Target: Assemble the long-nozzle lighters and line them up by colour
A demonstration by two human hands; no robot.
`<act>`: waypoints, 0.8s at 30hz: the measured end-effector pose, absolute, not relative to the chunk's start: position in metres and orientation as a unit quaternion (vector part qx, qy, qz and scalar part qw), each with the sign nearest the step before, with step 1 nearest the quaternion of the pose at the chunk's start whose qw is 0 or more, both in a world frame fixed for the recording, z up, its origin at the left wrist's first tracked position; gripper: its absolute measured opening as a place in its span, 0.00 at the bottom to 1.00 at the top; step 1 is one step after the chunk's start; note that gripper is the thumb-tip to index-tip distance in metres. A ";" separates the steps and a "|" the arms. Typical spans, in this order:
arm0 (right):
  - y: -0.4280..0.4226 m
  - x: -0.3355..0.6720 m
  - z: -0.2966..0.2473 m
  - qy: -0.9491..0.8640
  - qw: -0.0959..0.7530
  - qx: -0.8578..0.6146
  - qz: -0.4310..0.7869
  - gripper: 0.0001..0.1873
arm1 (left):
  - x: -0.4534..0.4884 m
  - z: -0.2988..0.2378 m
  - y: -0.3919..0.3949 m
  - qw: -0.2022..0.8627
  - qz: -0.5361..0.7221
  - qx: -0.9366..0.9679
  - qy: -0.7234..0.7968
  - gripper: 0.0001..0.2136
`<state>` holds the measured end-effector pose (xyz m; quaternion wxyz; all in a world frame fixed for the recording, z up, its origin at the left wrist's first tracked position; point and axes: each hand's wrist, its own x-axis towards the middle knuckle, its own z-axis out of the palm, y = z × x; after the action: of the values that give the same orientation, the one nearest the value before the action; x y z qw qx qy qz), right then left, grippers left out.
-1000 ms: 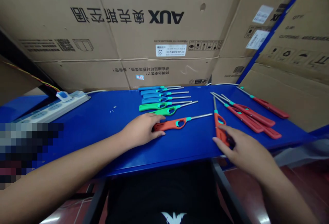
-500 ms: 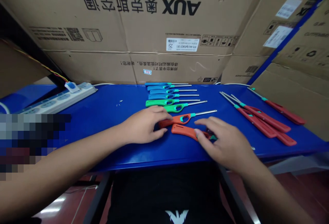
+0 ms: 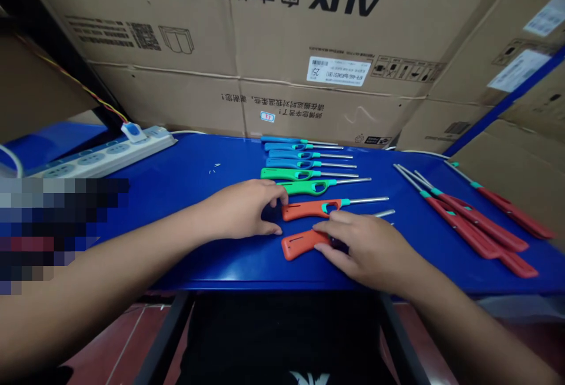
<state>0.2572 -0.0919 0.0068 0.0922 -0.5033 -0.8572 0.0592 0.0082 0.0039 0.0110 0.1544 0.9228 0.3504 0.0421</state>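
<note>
My right hand (image 3: 368,246) grips the nearest orange stick lighter (image 3: 302,244) around its middle, thumb and fingers on either side. The metal tip of that lighter shows beyond my knuckles; its trigger part is covered. My left hand (image 3: 249,211) has its thumb and curled fingers apart, with nothing between them. Its fingertips are by the handle end of a second orange stick lighter (image 3: 304,211), which lies just beyond the held one. Farther back, two green stick lighters (image 3: 300,187) and several blue stick lighters (image 3: 282,163) lie in a row, nozzles to the right.
Several red stick lighters (image 3: 477,220) lie at the right, partly overlapping. A white power strip (image 3: 106,155) with a plug stands at the left. Cardboard (image 3: 265,32) walls the back of the blue table (image 3: 212,261). Small white scraps (image 3: 215,168) lie left of the row.
My right hand has shifted the nearest orange lighter towards me, and its handle end now tilts down to the left. My left fingers have come off the other orange lighter. The camera view has shifted.
</note>
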 end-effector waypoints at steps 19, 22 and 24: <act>-0.006 0.189 0.009 -0.571 0.502 -0.273 0.589 0.29 | 0.019 -0.011 0.009 0.238 0.092 0.884 0.393 0.16; -0.008 0.188 0.011 -0.565 0.499 -0.287 0.591 0.29 | 0.020 -0.011 0.010 0.246 0.088 0.880 0.397 0.16; -0.008 0.187 0.010 -0.570 0.497 -0.287 0.588 0.30 | 0.020 -0.011 0.010 0.251 0.088 0.878 0.399 0.15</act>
<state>0.1874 -0.0080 0.0099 0.4970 -0.2872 -0.5702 0.5877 0.0199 0.0096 -0.0113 0.2506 0.8777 0.3990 0.0879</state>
